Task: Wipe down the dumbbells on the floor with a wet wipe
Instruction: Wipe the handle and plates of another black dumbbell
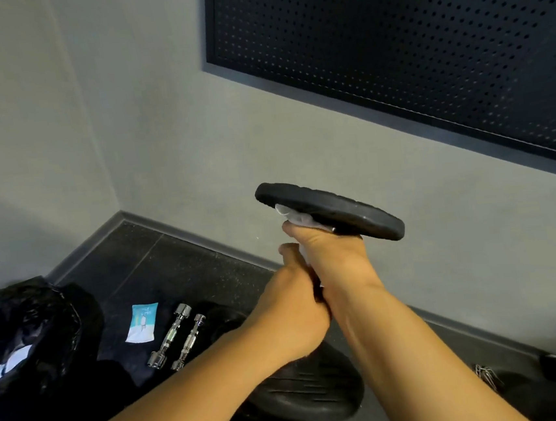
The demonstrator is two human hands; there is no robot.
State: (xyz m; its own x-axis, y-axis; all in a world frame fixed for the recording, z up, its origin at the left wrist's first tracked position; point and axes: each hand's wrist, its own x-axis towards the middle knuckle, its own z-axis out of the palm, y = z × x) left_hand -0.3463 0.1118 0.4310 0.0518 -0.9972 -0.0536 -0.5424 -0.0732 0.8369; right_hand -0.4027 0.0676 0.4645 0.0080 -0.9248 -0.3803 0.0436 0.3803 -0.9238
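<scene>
Dumbbell (331,210): upright, off floor.
Your right hand (328,256): clutches wet wipe (296,217) against it.
Your left hand (293,314): grips it lower down.

Black dumbbell (337,209), white wipe (296,217), grey wall (159,120).

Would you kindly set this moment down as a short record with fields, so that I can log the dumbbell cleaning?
held item: dumbbell, raised off the floor, its top plate tilted
right hand: holds a white wet wipe up against the plate's underside
left hand: grips just below the right, seemingly on the handle, mostly hidden
on floor: wipe packet, two chrome bars, black plate
far left: black bag, open
</scene>
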